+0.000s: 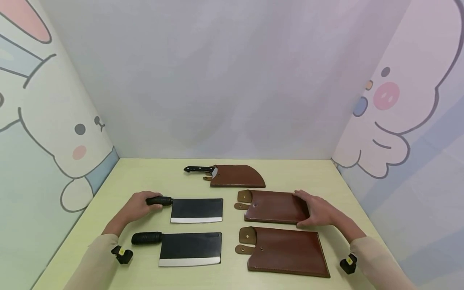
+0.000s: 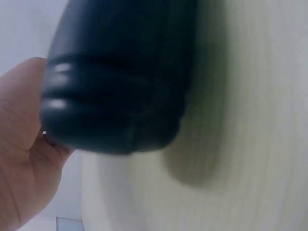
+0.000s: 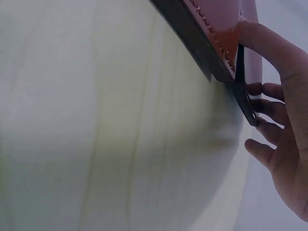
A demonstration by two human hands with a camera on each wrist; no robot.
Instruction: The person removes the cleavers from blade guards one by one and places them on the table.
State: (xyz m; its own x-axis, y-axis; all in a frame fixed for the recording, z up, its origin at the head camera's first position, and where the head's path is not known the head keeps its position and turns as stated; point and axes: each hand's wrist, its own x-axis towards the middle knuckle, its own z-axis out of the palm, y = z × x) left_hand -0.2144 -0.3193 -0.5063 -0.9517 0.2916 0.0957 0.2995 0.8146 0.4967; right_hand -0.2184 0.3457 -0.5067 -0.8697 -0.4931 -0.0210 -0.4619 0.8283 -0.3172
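In the head view, my left hand (image 1: 138, 206) grips the black handle of the farther cleaver (image 1: 197, 208), thumb on the near side and fingers on the far side. Its dark, silver-edged blade points right. The left wrist view is filled by a black ribbed handle (image 2: 120, 96), with part of the hand at the left. My right hand (image 1: 320, 211) spans the right end of the farther brown leather sheath (image 1: 275, 207), holding it between thumb and fingers. In the right wrist view, the thumb touches a stitched corner of this sheath (image 3: 222, 29); the fingers are at its end edge.
Nearer me lie a second cleaver (image 1: 190, 249) on the left and a second brown sheath (image 1: 290, 250) on the right, strap flaps leftward. At the back lies a black-handled knife (image 1: 198, 169) inside a curved brown sheath (image 1: 237, 176). Cartoon-printed walls enclose the pale table (image 1: 152, 173).
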